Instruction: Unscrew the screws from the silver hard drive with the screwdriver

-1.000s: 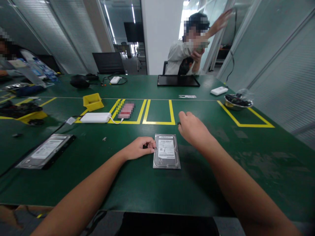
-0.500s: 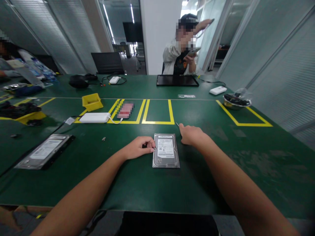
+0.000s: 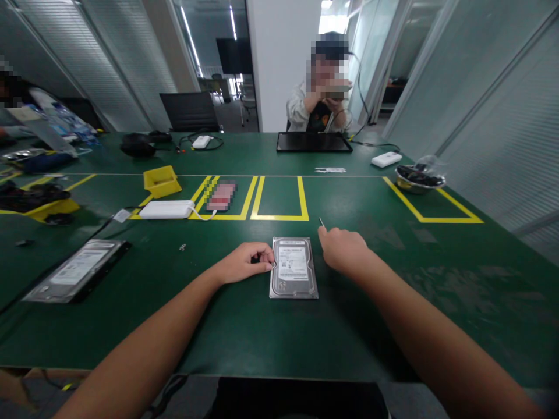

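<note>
A silver hard drive (image 3: 292, 285) with a white label lies flat on the green table. My left hand (image 3: 251, 262) rests at its left edge, fingers curled and thumb and fingertips gripping that edge. Just right of the drive, apart from it, is my right hand (image 3: 343, 247), closed in a fist. From its far side pokes the thin metal shaft of a tool (image 3: 321, 222); the rest is hidden in the palm, so its kind does not show. Several tiny screws (image 3: 182, 248) lie to the left of my left hand.
Another hard drive (image 3: 87, 265) lies at left beside a black cable. Beyond are a white power bank (image 3: 166, 209), a phone (image 3: 222, 196), a yellow bin (image 3: 162, 180) and yellow tape outlines. A metal bowl (image 3: 419, 180) stands at right. A person (image 3: 323, 105) sits opposite.
My right hand has shifted slightly right with the tool, whose shaft now points more steeply away. My left hand stays at the drive. The person opposite has lowered a raised arm.
</note>
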